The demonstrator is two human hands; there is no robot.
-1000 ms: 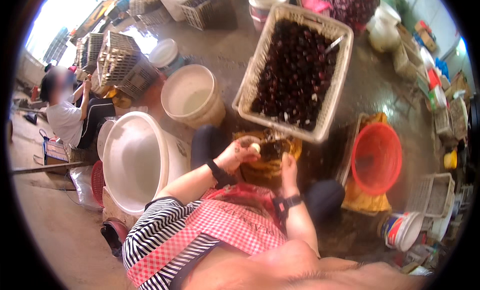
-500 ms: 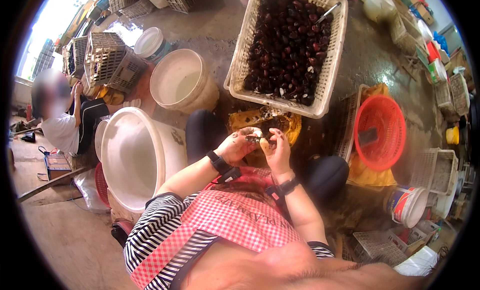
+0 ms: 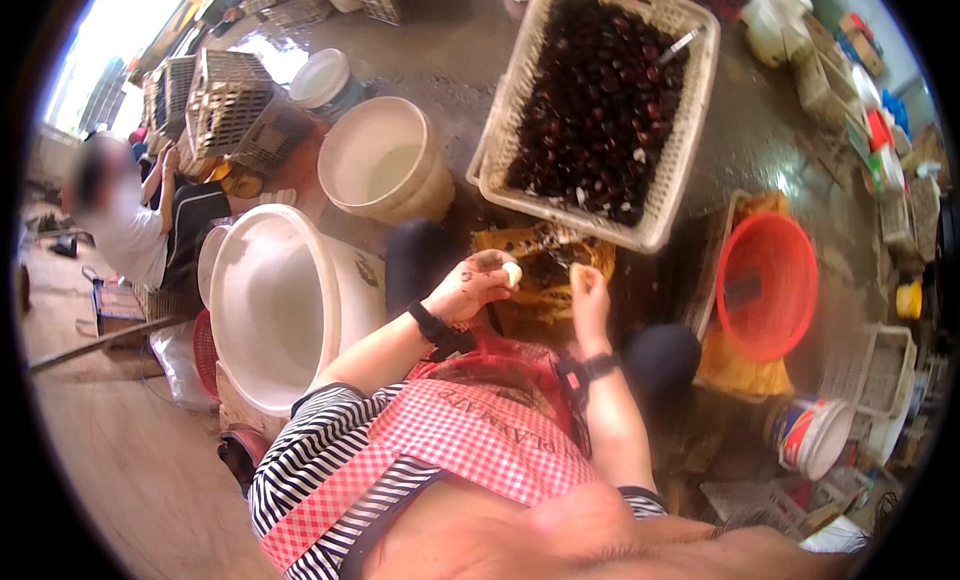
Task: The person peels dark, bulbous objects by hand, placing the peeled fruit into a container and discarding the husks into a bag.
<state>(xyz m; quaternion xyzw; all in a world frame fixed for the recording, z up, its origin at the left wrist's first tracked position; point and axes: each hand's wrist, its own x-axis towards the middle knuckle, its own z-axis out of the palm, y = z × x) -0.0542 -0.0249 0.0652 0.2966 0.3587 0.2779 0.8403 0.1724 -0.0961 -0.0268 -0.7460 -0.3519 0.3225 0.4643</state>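
Note:
My left hand (image 3: pixel 470 288) pinches a small, pale, peeled piece (image 3: pixel 512 275) between thumb and fingertips, with dark smudges on the skin. To its right, apart from it, my right hand (image 3: pixel 590 295) is closed with fingers curled. Whatever it grips, if anything, is too small and blurred to make out. Below both hands lies a yellow sack or sheet (image 3: pixel 560 295) strewn with dark and white scraps. Beyond them stands a pale plastic crate (image 3: pixel 480 170) full of glossy, dark reddish-brown, chestnut-like pieces (image 3: pixel 600 100). A slim silvery tool (image 3: pixel 682 45) rests on these.
On my left stand a large white tub (image 3: pixel 330 310) and a white bucket (image 3: pixel 430 180) holding liquid. A red basket (image 3: pixel 768 285) sits at right, with a paint-type bucket (image 3: pixel 820 435) nearer. Another person (image 3: pixel 140 220) sits far left beside stacked crates (image 3: pixel 230 95).
My hands have moved apart, the right one going right. The pale piece now shows in the left hand; the dark thing seen between the hands is no longer visible. The view shifted slightly.

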